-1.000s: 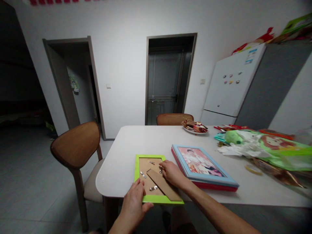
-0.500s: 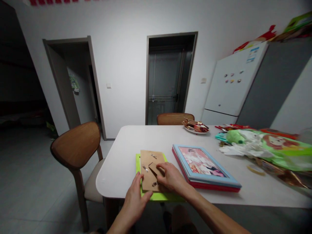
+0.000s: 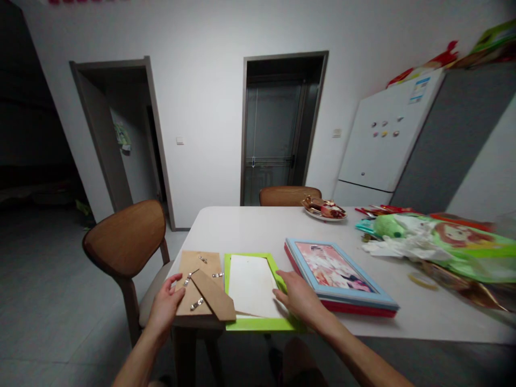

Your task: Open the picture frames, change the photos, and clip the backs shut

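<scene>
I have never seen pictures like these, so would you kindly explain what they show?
There is no machine: these are a person's bare hands, and every picture comes from one camera worn on the head, looking forward and down. The left hand holds a brown backing board by its left edge. The right hand touches the right side of a green picture frame, where a white sheet lies. A stack of picture frames also sits on the white table.

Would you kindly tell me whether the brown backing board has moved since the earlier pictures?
Yes. Against the white table, the brown backing board has moved left, from over the green frame to beside it.
</scene>
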Demonstrator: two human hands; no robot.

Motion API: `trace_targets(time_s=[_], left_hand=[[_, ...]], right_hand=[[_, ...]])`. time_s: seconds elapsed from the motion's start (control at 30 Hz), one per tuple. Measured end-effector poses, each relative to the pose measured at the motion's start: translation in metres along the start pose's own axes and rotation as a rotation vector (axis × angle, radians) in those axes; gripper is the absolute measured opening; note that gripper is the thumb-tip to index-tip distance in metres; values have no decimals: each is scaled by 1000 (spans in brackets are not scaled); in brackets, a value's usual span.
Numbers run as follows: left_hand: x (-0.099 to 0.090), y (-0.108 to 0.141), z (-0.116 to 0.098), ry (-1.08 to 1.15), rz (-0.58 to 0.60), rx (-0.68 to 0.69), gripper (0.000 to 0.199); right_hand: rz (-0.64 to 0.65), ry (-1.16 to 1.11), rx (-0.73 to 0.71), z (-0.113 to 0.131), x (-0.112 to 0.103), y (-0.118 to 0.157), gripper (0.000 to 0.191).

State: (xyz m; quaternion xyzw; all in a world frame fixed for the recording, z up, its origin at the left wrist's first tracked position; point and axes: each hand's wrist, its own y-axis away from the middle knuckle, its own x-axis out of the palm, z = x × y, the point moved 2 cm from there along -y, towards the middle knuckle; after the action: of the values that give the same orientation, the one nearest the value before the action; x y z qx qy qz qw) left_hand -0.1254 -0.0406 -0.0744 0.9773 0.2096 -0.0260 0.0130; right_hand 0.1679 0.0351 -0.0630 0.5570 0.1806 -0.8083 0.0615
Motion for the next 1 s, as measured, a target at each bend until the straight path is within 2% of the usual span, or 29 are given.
trace_targets(time_s=[0.07, 0.17, 0.23, 0.3, 0.4, 0.5, 0.6, 0.67, 0.73, 0.83, 0.93, 1.0], left_hand=[[-15, -4, 6, -69, 5, -8, 32], [-27, -11, 8, -182, -5, 14, 29], [-27, -12, 5, -266, -58, 73, 31], [-18, -9, -1, -338, -120, 165, 36], [14, 9, -7, -403, -108, 313, 39], [58, 34, -8, -439, 50, 407, 42], [97, 52, -15, -531, 311, 433, 54], [114, 58, -25, -544, 388, 442, 58], [123, 60, -39, -541, 361, 485, 63], [124, 60, -57, -520, 248, 629, 60], [111, 57, -65, -413, 135, 707, 52], [94, 49, -65, -267, 7, 635, 50]], right_hand=[[39, 55, 41, -10, 10, 1, 47], [55, 76, 80, -14, 17, -2, 52], [40, 54, 112, -14, 17, -6, 54], [12, -53, 159, -13, 13, -9, 55], [39, -435, 298, -8, 5, -6, 57], [127, -924, 435, 6, -7, 2, 65], [125, -1270, 425, 27, -25, 8, 72], [95, -1418, 368, 40, -37, 9, 77], [101, -1516, 331, 52, -46, 10, 81], [153, -1572, 300, 64, -51, 11, 80], [140, -1557, 264, 63, -51, 8, 77], [116, -1515, 293, 54, -47, 5, 76]])
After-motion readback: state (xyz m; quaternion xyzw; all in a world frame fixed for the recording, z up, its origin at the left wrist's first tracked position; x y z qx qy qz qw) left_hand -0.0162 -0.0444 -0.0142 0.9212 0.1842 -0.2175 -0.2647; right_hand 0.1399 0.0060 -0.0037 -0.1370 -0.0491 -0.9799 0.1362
